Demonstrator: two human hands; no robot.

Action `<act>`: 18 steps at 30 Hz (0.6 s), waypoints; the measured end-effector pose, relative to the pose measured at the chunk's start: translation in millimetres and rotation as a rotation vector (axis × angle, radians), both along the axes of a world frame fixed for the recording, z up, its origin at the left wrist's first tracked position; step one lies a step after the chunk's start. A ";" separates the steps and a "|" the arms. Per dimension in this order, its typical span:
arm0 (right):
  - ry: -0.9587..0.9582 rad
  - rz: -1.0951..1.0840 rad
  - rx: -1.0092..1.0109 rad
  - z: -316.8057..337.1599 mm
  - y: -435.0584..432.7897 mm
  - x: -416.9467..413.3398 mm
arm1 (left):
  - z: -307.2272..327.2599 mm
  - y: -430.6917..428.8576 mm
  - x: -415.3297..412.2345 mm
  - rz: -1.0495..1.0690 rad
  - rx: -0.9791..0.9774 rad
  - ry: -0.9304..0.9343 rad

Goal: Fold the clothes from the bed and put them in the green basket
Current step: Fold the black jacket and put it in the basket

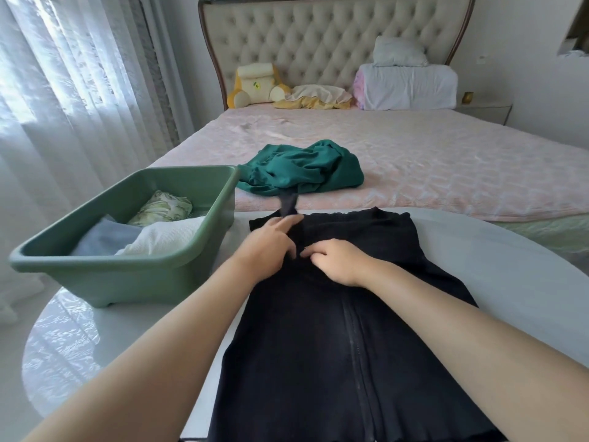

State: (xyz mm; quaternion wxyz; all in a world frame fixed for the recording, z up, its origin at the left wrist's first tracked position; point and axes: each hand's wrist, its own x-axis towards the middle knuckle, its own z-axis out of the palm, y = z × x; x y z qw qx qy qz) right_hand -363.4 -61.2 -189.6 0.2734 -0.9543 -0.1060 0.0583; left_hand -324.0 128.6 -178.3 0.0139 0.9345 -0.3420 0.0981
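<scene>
Black garment [334, 346] lies flat, left hand [271, 245] seemingly touching its edge.

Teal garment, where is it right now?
Head view, centre: the teal garment lies crumpled on the pink bed, just right of the green basket, beyond the black garment.

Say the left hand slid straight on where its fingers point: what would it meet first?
Probably the dark strap beyond the fingertips of the left hand, at the far edge of the black garment; behind it lies the green garment on the bed. Depth is unclear.
</scene>
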 end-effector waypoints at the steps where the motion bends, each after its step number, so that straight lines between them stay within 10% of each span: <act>1: -0.031 -0.068 0.061 1.9 -0.3 0.8 | -6.7 -1.0 -0.3 -0.051 -0.027 0.027; 7: -0.193 -0.301 0.195 -1.4 -3.1 11.6 | -15.2 -0.1 0.2 -0.021 -0.422 0.223; 18: -0.396 -0.012 -0.503 -1.7 -1.3 30.3 | -30.3 0.3 14.5 0.133 -0.573 0.341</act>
